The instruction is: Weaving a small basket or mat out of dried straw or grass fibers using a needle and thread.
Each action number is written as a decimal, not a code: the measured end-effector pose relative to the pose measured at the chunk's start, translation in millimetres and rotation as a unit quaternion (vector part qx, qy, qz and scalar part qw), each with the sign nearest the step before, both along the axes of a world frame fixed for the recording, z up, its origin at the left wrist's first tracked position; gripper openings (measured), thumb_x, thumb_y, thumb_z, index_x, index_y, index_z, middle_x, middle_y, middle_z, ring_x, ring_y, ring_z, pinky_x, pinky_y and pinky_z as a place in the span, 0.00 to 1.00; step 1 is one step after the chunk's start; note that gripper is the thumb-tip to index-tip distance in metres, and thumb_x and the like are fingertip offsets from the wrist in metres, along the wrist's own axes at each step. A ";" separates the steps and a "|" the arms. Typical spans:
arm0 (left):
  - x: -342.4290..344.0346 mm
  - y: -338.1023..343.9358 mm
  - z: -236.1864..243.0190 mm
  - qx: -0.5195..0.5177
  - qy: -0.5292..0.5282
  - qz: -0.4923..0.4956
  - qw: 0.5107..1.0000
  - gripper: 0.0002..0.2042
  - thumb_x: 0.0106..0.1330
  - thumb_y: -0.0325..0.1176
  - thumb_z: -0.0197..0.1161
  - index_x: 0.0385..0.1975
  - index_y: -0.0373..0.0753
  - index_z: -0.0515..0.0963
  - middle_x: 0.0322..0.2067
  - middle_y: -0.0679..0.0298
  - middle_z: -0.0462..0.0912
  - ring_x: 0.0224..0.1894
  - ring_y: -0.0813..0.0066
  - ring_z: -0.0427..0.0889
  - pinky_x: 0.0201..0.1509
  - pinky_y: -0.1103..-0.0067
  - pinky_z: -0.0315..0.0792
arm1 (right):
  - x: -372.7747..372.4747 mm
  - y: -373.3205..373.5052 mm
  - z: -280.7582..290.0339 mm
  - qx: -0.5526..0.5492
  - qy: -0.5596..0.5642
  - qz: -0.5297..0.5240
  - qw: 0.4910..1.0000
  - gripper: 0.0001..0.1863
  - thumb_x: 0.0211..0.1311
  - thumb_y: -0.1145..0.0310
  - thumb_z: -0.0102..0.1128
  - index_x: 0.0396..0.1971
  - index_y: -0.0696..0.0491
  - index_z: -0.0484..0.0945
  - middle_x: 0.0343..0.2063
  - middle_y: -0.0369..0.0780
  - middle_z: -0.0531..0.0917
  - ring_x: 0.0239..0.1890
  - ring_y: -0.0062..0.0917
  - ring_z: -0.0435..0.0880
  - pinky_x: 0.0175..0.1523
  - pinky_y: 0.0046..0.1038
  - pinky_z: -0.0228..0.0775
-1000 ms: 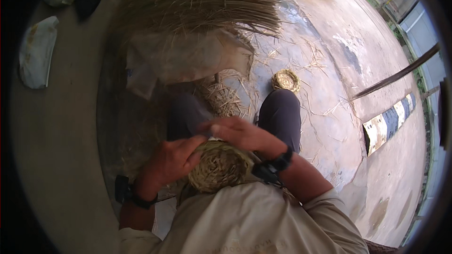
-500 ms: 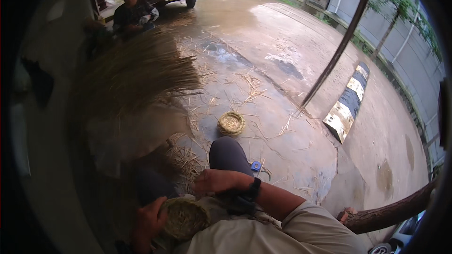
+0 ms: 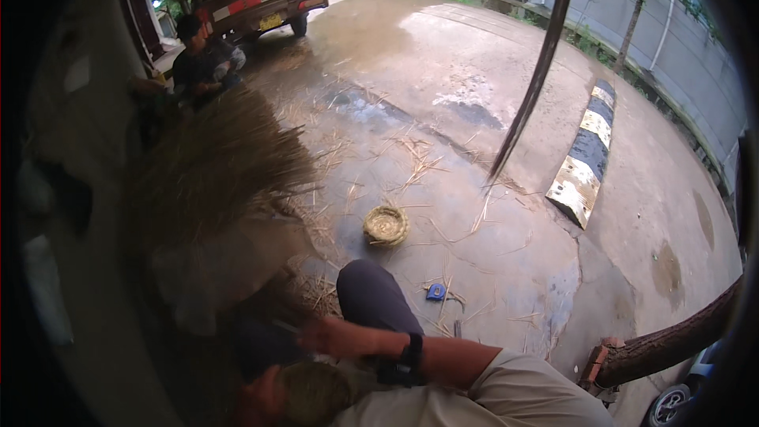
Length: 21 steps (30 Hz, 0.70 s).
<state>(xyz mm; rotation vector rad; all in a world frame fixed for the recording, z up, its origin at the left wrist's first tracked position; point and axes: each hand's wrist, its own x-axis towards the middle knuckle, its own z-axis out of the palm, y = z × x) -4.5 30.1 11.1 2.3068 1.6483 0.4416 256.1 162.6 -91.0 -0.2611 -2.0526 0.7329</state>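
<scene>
A round woven straw basket [image 3: 318,392] sits in my lap at the lower edge, dim and partly cut off. My left hand [image 3: 262,397] grips its left side, fingers closed around the rim. Just above the basket is my right hand [image 3: 328,338], blurred, with its fingers drawn together. A thin pale strip [image 3: 286,326] juts out by those fingertips; whether it is straw or a tool I cannot make out. On the ground beyond my knee [image 3: 375,292] stands a second, shallow straw basket [image 3: 386,226].
A large straw bundle [image 3: 229,162] lies to the left, with loose stalks scattered around. A blue tape measure [image 3: 436,292] rests right of my knee. Another person [image 3: 207,63] sits beyond the bundle, near a parked cart [image 3: 265,0]. A leaning pole [image 3: 538,79] and striped bump [image 3: 587,150] are right.
My view has shifted, so the lap basket sits lower in the picture. My right hand has moved left across the basket's far side. My left hand stays on the basket.
</scene>
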 end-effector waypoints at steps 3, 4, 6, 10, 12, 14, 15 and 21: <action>25.2 -3.4 49.7 -0.091 0.026 0.004 0.995 0.17 0.79 0.41 0.56 0.58 0.37 0.78 0.35 0.40 0.87 0.34 0.47 0.88 0.35 0.58 0.79 | 14.8 -22.7 25.3 -0.206 -0.103 0.035 0.973 0.17 0.71 0.64 0.57 0.52 0.58 0.81 0.39 0.48 0.84 0.42 0.43 0.85 0.49 0.40 0.77; 24.9 -3.3 51.8 -0.105 0.052 0.006 0.993 0.16 0.79 0.39 0.55 0.58 0.37 0.78 0.33 0.40 0.86 0.32 0.46 0.87 0.32 0.58 0.78 | 15.3 -23.3 30.9 -0.313 -0.108 0.053 0.942 0.17 0.72 0.63 0.56 0.51 0.59 0.81 0.39 0.49 0.84 0.42 0.43 0.85 0.49 0.40 0.77; 19.8 -8.6 45.2 -0.133 0.105 0.012 0.985 0.14 0.79 0.36 0.54 0.56 0.36 0.79 0.29 0.42 0.85 0.27 0.44 0.85 0.28 0.58 0.76 | 20.9 -21.2 30.7 -0.396 -0.089 0.066 0.911 0.16 0.75 0.62 0.55 0.49 0.59 0.82 0.38 0.48 0.85 0.40 0.41 0.85 0.48 0.39 0.78; 21.7 -12.5 21.8 -0.082 0.017 0.012 0.996 0.14 0.79 0.34 0.52 0.54 0.33 0.78 0.27 0.43 0.84 0.25 0.43 0.83 0.27 0.60 0.74 | 31.5 -17.5 13.5 -0.300 0.014 0.028 0.953 0.18 0.81 0.59 0.51 0.46 0.60 0.82 0.35 0.45 0.84 0.33 0.33 0.83 0.44 0.36 0.78; 23.0 -7.6 5.4 -0.048 -0.012 0.001 0.999 0.14 0.79 0.34 0.51 0.53 0.32 0.78 0.28 0.43 0.84 0.26 0.43 0.83 0.27 0.60 0.74 | 39.3 -13.4 11.8 -0.407 0.047 -0.001 0.912 0.19 0.82 0.58 0.50 0.44 0.59 0.83 0.33 0.41 0.84 0.33 0.30 0.83 0.44 0.34 0.77; 26.5 -7.4 2.9 -0.017 -0.024 -0.003 1.000 0.14 0.79 0.34 0.52 0.53 0.31 0.78 0.28 0.42 0.83 0.27 0.44 0.83 0.28 0.60 0.74 | 50.3 -8.2 51.1 -0.651 0.046 -0.022 0.757 0.21 0.82 0.56 0.51 0.40 0.58 0.84 0.30 0.36 0.85 0.36 0.27 0.84 0.46 0.31 0.77; 32.6 -2.4 3.3 -0.003 -0.033 -0.017 0.999 0.14 0.79 0.35 0.52 0.52 0.31 0.78 0.28 0.42 0.82 0.28 0.45 0.83 0.29 0.60 0.74 | 52.7 -1.0 44.0 -0.665 0.172 0.099 0.720 0.20 0.82 0.57 0.51 0.41 0.58 0.83 0.30 0.36 0.84 0.35 0.26 0.83 0.45 0.31 0.77; 36.9 2.0 15.4 -0.086 -0.046 -0.003 0.995 0.16 0.80 0.37 0.52 0.56 0.31 0.77 0.31 0.42 0.83 0.30 0.47 0.83 0.32 0.61 0.75 | -28.4 -5.3 78.7 -0.200 0.124 0.227 0.945 0.16 0.82 0.61 0.49 0.46 0.59 0.80 0.38 0.41 0.81 0.39 0.32 0.80 0.47 0.35 0.74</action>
